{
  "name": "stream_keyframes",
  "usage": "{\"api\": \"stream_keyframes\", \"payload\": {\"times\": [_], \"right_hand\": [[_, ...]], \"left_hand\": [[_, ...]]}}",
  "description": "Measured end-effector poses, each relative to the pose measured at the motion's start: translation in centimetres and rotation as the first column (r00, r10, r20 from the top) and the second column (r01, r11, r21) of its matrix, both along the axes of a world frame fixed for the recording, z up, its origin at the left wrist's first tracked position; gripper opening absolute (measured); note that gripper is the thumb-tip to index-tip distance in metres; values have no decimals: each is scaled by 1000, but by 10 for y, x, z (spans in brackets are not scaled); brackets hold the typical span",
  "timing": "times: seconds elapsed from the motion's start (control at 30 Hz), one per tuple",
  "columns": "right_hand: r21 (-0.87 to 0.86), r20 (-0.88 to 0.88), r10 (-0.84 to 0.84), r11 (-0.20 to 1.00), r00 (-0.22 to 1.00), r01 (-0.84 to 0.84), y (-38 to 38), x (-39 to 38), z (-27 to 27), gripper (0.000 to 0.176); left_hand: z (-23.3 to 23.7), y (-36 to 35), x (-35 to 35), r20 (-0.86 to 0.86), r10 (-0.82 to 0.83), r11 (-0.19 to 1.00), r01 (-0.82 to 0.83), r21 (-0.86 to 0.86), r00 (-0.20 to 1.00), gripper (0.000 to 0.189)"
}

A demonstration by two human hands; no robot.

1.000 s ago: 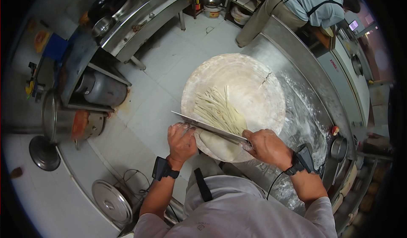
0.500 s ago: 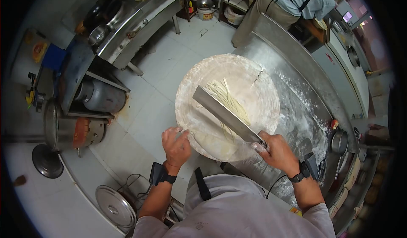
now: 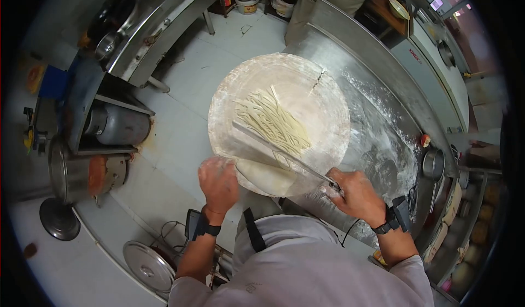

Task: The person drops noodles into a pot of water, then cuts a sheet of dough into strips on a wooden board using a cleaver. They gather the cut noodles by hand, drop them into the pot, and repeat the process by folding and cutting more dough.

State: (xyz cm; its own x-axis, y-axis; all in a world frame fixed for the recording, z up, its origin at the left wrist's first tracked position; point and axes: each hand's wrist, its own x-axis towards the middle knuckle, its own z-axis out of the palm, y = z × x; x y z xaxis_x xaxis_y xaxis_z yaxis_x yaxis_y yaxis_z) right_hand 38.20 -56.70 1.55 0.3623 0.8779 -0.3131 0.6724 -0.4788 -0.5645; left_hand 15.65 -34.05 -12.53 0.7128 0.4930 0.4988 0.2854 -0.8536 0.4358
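Note:
A round floured board (image 3: 322, 102) bears a loose pile of cut noodles (image 3: 270, 121). Nearer to me, a folded sheet of dough (image 3: 265, 177) lies at the board's front left edge. My right hand (image 3: 358, 195) is closed round the handle of a long cleaver (image 3: 281, 153), whose blade stands on edge between the noodles and the dough sheet. At the left end of the dough is my left hand (image 3: 219, 184), somewhat blurred, its fingers bent; whether they pinch the dough cannot be made out.
Under the board is a floured metal counter (image 3: 383, 143), with a small pan (image 3: 433, 164) at its right. A person (image 3: 306, 12) stands beyond it. At the left are a gas cylinder (image 3: 123, 124) and a large pot (image 3: 68, 167). A lid (image 3: 147, 266) lies lower left.
The cleaver's blade has turned from showing its broad side to standing more upright, uncovering more noodles. The whole view has shifted, with the board now further left and higher.

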Motion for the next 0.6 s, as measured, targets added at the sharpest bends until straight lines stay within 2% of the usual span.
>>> {"api": "stream_keyframes", "payload": {"times": [0.03, 0.1, 0.2, 0.47, 0.6], "right_hand": [[14, 28, 47, 999, 999, -47, -2, -2, 2, 24], [33, 54, 88, 995, 995, -89, -4, -5, 3, 26], [-1, 68, 151, 988, 986, -152, -1, -13, 5, 26], [-95, 74, 275, 959, 959, -268, 4, -16, 9, 24], [-70, 83, 278, 959, 957, -273, 1, -17, 4, 22]], "left_hand": [[0, -5, 2, -3, -6, 1000, 6, 0, 1000, 21], [1, -21, 12, 25, -164, 986, 163, 41, 986, 16], [-13, -32, 16, 0, -222, 974, 222, 46, 975, 16], [-22, -36, 13, 2, -179, 982, 179, 55, 984, 18], [-27, -36, 9, 18, -192, 981, 192, 26, 981, 25]]}}
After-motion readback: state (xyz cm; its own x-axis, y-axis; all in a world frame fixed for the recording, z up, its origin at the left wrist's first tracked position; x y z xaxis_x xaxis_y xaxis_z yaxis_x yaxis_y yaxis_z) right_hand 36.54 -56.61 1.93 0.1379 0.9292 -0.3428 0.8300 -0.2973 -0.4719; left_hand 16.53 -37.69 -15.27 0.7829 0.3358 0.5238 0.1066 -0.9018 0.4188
